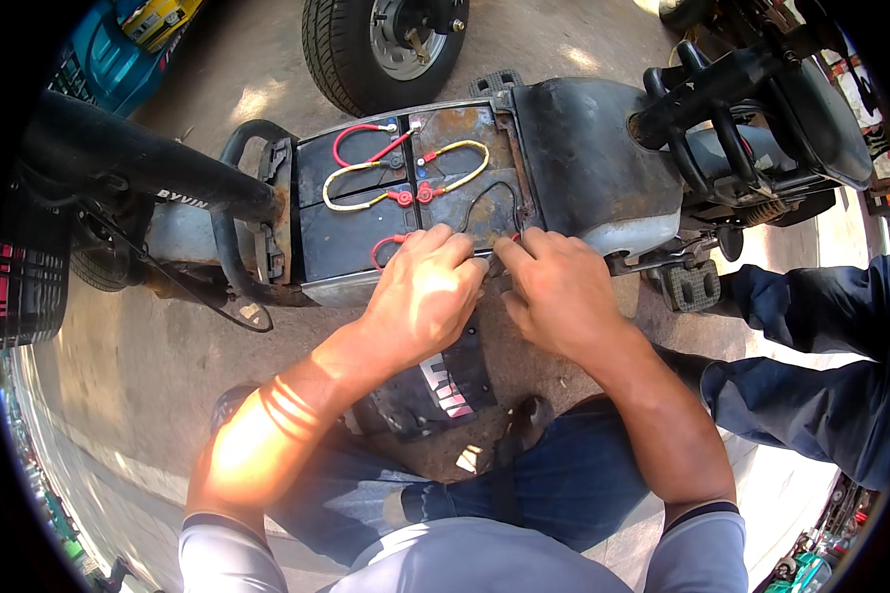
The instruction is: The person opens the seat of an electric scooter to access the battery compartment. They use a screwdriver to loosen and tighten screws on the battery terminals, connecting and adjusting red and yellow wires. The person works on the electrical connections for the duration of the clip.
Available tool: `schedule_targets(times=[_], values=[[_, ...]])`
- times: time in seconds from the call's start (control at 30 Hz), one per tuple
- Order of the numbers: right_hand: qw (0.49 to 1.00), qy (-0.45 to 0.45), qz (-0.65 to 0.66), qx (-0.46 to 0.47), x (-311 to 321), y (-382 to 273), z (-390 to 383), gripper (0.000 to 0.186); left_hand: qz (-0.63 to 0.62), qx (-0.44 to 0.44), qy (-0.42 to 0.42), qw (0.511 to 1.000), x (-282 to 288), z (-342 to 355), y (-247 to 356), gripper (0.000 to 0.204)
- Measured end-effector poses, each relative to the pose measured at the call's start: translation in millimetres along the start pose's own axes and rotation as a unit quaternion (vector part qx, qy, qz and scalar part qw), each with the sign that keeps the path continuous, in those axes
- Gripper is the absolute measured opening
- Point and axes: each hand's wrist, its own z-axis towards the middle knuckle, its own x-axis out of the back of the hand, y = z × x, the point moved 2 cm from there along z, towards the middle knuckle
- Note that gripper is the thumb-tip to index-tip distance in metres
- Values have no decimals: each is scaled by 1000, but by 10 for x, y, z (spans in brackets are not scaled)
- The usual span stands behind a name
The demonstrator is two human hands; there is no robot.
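Observation:
Several dark batteries (346, 249) lie in the open compartment (301, 222) of an electric scooter. Red cable (340, 146) and yellow-white cables (487, 163) link their terminals, some under red caps. At the compartment's near edge, my left hand (427, 292) is closed, knuckles up, beside a short red cable (377, 249). My right hand (564, 292) is pinched just to its right, where a thin black wire (513, 195) and a bit of red reach its fingertips. The fingers hide most of what lies between the two hands.
A wheel with tyre (341, 59) stands beyond the scooter. The seat section (583, 133) is on the right, the black front tube (158, 168) on the left. A dark panel (440, 385) lies below my hands. Another person's legs (811, 395) are close at right.

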Motion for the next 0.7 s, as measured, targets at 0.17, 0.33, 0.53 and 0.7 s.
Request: schedule_targets(times=[0.17, 0.33, 0.53, 0.7], values=[[999, 1, 41, -19, 109, 54, 56, 37, 4, 124, -14, 992, 445, -18, -402, 16], [993, 92, 72, -28, 46, 62, 328, 18, 51, 177, -47, 982, 625, -205, -579, 14], [998, 29, 57, 3, -128, -86, 750, 10, 54, 168, -42, 983, 490, -222, -578, 13], [999, -36, 33, 14, -250, -93, 887, 9, 45, 134, -15, 990, 389, -233, -666, 11]])
